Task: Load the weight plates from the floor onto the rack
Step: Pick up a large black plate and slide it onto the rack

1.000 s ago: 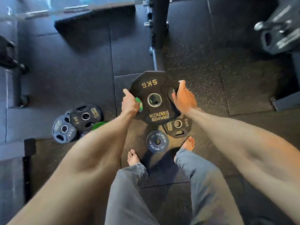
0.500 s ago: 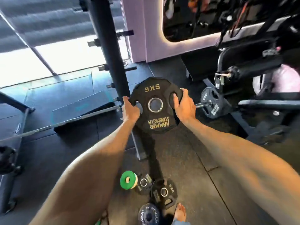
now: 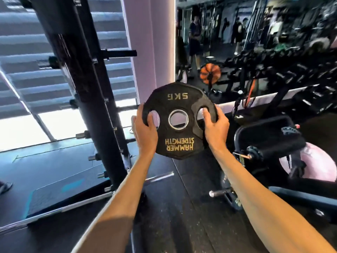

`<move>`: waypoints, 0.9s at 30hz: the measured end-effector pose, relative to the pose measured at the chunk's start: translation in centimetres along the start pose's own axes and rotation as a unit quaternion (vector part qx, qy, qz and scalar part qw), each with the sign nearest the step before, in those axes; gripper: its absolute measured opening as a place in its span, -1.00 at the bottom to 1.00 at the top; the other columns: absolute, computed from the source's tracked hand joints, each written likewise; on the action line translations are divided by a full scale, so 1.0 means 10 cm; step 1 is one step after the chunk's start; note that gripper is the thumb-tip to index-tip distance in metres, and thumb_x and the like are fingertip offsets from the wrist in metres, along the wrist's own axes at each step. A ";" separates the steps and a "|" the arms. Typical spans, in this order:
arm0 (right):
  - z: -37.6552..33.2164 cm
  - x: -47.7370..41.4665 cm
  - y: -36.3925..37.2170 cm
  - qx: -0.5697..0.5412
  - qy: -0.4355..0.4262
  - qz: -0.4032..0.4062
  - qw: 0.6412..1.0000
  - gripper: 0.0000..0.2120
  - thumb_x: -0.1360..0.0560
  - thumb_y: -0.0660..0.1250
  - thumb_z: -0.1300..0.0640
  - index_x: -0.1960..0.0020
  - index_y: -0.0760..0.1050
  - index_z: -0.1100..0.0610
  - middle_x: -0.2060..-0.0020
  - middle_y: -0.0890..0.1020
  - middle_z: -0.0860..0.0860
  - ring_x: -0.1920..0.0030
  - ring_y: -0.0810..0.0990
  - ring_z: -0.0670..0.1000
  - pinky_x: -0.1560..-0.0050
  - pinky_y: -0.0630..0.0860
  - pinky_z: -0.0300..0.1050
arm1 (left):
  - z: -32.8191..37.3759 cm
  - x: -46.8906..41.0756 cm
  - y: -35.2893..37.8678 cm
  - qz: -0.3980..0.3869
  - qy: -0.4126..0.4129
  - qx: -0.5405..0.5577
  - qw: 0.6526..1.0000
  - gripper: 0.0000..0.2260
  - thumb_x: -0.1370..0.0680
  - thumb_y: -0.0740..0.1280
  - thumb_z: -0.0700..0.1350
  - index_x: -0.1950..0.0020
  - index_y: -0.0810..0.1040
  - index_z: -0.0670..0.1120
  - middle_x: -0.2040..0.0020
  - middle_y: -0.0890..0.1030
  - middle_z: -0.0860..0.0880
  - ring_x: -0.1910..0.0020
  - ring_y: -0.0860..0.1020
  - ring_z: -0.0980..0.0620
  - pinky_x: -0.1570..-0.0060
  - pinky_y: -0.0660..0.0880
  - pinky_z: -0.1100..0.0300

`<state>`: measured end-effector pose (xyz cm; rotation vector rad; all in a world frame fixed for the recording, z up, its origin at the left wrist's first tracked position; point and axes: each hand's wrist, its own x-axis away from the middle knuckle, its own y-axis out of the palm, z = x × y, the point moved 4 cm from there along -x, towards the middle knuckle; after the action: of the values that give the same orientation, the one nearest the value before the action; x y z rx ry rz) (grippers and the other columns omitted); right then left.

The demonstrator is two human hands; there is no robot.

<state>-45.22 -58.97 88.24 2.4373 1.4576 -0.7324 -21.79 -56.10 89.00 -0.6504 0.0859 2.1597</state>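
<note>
Both hands, left hand (image 3: 145, 131) and right hand (image 3: 215, 129), grip the 5 kg plate (image 3: 179, 121) right of the rack upright (image 3: 94, 106), fingers curled through its handle slots; next, its centre hole likely needs aligning onto a peg (image 3: 120, 52).

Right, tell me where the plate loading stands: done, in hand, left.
Done: nothing visible; the pegs on the rack upright that show are bare. In hand: the left hand and right hand grip the 5 kg plate by its cutouts, raised beside the upright. Left: slide it onto a peg; any floor plates are out of view.
</note>
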 end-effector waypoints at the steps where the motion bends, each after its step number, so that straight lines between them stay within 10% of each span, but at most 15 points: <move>1: 0.02 -0.18 0.10 -0.018 -0.008 0.006 1.000 -0.66 -0.56 0.35 -0.01 -0.25 0.57 0.15 -0.07 0.69 0.01 -0.12 0.63 -0.01 -0.19 0.54 -0.06 | 0.01 -0.17 0.10 0.005 0.009 0.007 1.000 -0.62 -0.66 0.22 -0.04 -0.48 0.39 -0.04 -0.22 0.48 0.00 -0.18 0.39 0.19 -0.19 0.28 0.39; 10: 0.28 -1.76 1.01 -0.125 -0.015 0.027 0.992 -0.63 -0.51 0.40 0.02 -0.27 0.58 0.13 -0.12 0.69 0.00 -0.18 0.64 0.00 -0.28 0.52 0.11 | -0.27 -1.78 1.10 0.033 0.045 0.087 0.995 -0.63 -0.62 0.27 -0.07 -0.43 0.45 -0.06 -0.27 0.57 -0.05 -0.26 0.52 -0.02 -0.31 0.46 0.01; 27: 1.40 -4.19 2.66 -0.263 0.002 0.001 0.965 -0.58 -0.51 0.44 0.06 -0.33 0.55 0.17 -0.17 0.67 0.08 -0.23 0.61 0.11 -0.33 0.48 0.15 | -0.86 -4.08 2.84 0.093 0.077 0.125 0.985 -0.66 -0.59 0.34 -0.09 -0.37 0.52 -0.05 -0.21 0.62 -0.03 -0.22 0.58 0.00 -0.26 0.52 0.06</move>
<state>-42.71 -109.89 95.86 2.0301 1.4255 -0.2848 -19.38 -105.92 96.49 -0.6834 0.5108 2.2231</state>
